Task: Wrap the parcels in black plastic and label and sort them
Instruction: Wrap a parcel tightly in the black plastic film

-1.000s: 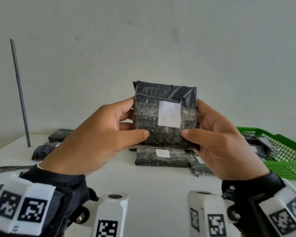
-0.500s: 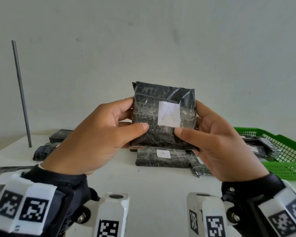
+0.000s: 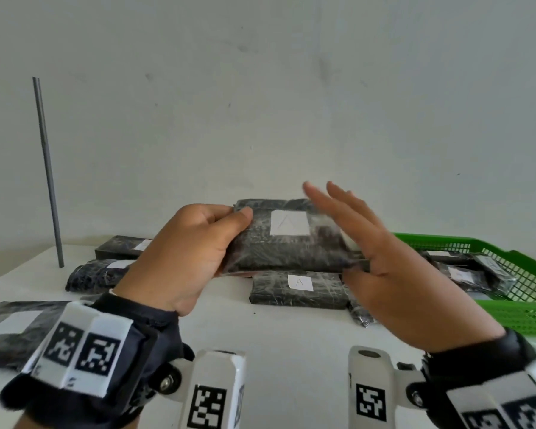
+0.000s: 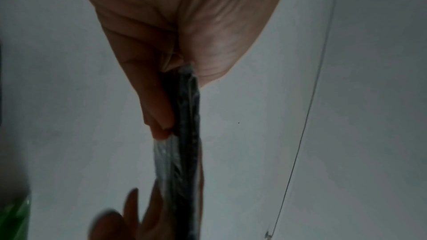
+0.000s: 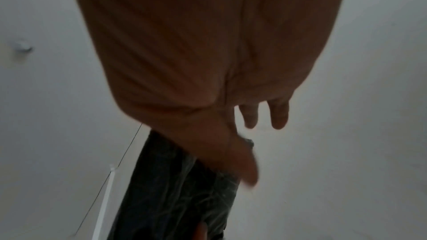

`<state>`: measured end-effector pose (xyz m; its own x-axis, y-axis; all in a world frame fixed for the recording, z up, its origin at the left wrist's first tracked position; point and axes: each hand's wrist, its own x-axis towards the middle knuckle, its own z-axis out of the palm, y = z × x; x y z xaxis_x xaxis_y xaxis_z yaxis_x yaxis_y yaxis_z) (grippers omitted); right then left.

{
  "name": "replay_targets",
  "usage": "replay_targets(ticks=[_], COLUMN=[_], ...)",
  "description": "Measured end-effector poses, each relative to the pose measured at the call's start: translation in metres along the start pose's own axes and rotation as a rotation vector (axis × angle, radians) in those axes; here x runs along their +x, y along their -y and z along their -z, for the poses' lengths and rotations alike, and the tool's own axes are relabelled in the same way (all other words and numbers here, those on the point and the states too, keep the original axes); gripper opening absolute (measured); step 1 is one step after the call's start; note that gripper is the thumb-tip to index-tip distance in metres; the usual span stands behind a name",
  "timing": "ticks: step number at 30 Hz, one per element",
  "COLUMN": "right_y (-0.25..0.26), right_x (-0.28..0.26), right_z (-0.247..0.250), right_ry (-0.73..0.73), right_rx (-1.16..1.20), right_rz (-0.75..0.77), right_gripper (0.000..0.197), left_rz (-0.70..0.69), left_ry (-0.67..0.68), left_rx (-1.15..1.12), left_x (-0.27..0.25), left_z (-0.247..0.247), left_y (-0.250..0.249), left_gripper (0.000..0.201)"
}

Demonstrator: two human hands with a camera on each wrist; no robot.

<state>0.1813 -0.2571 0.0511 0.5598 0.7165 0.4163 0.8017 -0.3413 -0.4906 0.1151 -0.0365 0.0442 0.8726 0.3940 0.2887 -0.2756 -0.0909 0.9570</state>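
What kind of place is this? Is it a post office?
Probably a small packing spot, not surely a post office: black wrapped parcels with letter labels lie on a white table, and more sit in a green basket.

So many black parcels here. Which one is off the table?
The parcel marked A that the left hand grips by its left end. It is held in the air; the right hand is open beside it. The others lie on the table or in the green basket.
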Motion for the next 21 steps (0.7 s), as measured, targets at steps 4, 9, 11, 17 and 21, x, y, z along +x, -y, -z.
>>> replay_targets(ticks=[4,9,11,17,21], right_y=[-0.006,-0.011,-0.01,-0.004,0.013], right_x=[0.004,0.004,0.005,0.008,0.01], right_z=[-0.007,-0.007,-0.007,-0.018,-0.026], right_ry=[-0.159,-0.36,-0.36,-0.383,-0.417], right_rx=[-0.028,0.069,0.132,0.436,0.751], right_rz=[0.116,0.08,0.065,0.045,0.043], right_gripper=[0.063,0.032,0.02,0.014,0.034], left_rz=[0.082,0.107,0.004,-0.26,-0.268], left_ry=[0.049,0.138,0.185,0.152,0.177], left_rx=[-0.042,-0.026,-0.008,0.175,0.133], left_x=[-0.006,-0.005,-0.005,-0.016,-0.024], left_z=[-0.005,-0.009,-0.011,-0.025,-0.024], left_y=[-0.005,-0.003,-0.002,-0.005,-0.014], left_gripper=[0.033,0.045,0.058,0.038,0.033])
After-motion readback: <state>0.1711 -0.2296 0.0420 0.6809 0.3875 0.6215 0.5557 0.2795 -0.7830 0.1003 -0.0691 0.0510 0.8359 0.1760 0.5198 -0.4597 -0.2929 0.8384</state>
